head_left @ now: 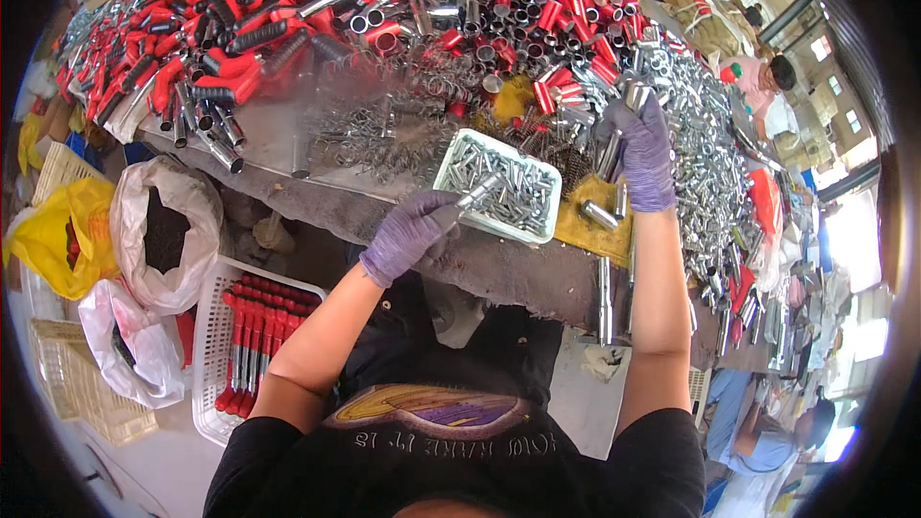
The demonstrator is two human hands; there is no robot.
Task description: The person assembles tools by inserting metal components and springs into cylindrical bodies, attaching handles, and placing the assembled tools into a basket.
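Observation:
My left hand (408, 238), in a purple glove, is closed on a short shiny metal rod (480, 192) that points up over a pale green tray (501, 228). Small silver pins (477, 165) fill that tray. Farther right and higher, my gloved right hand (649, 155) is closed around a shiny metal tube (635, 96), its end showing at the fingers. Below this hand, loose metal cylinders (600, 215) rest on a yellow cloth (568, 228). Beside the tray lies a heap of dark springs (573, 155).
Red-and-black handles (230, 67) and red-tipped tubes (547, 14) pile across the far bench. Silver parts (705, 144) heap at right. Lower left stand a white basket (204, 374) of red-ended tools, and sacks (134, 197). Two people (767, 77) are at the right.

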